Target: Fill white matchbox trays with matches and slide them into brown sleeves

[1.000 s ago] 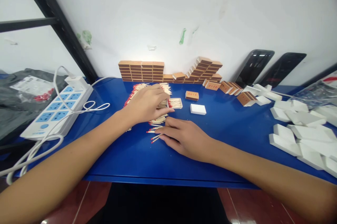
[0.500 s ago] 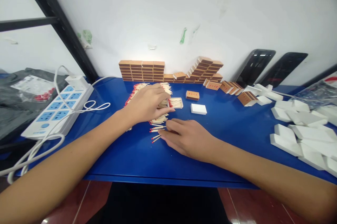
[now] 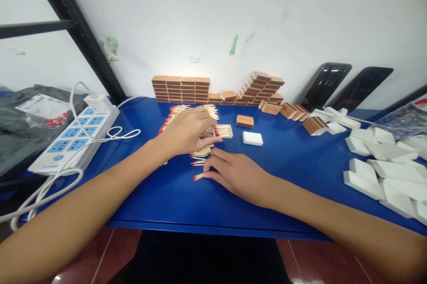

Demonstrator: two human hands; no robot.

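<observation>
My left hand (image 3: 188, 130) reaches over loose matches, its thumb and forefinger closed around the left end of a small white matchbox tray (image 3: 231, 134). Red-headed matches (image 3: 224, 130) lie inside that tray. Below it, my right hand (image 3: 238, 175) pinches a few matches (image 3: 199, 177) between thumb and fingertips, red heads pointing left. More loose matches (image 3: 201, 153) spread under and around my left hand, partly hidden by it. To the right of the tray are a brown matchbox (image 3: 244, 120) lying flat and a white box piece (image 3: 252, 138).
Stacked matchboxes (image 3: 182, 90) line the wall, with another stepped stack (image 3: 262, 86) beside them. White trays (image 3: 393, 166) are heaped at the right. A white power strip (image 3: 75, 137) with cables stands left on the blue table (image 3: 160, 206). Two dark phone-like slabs (image 3: 327, 84) lean on the wall.
My right hand has closed its fingertips on a few matches, which are now bunched together. My left hand and the tray have stayed in place.
</observation>
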